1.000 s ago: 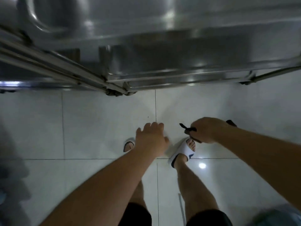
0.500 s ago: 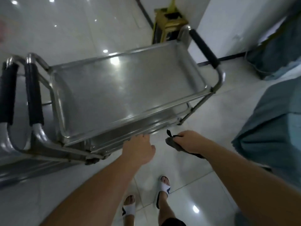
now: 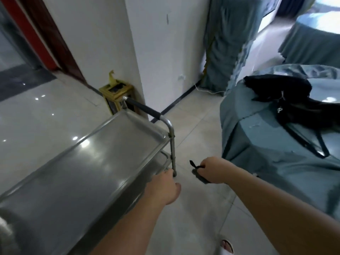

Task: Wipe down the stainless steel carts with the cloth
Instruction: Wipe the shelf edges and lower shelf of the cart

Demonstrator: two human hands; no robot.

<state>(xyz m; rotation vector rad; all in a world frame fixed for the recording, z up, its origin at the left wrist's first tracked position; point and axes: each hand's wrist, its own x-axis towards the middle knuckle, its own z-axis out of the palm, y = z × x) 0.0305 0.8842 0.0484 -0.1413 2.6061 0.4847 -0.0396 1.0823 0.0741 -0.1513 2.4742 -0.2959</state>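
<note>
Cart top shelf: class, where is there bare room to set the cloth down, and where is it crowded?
The cart's top shelf is bare from its black handle to the left hand. The draped table is crowded by a black bag.

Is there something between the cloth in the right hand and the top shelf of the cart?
Nothing visible blocks it. The right hand grips the dark cloth just right of the cart's corner post. The left hand is at the shelf's near edge, and the top shelf lies bare to the left.
</note>
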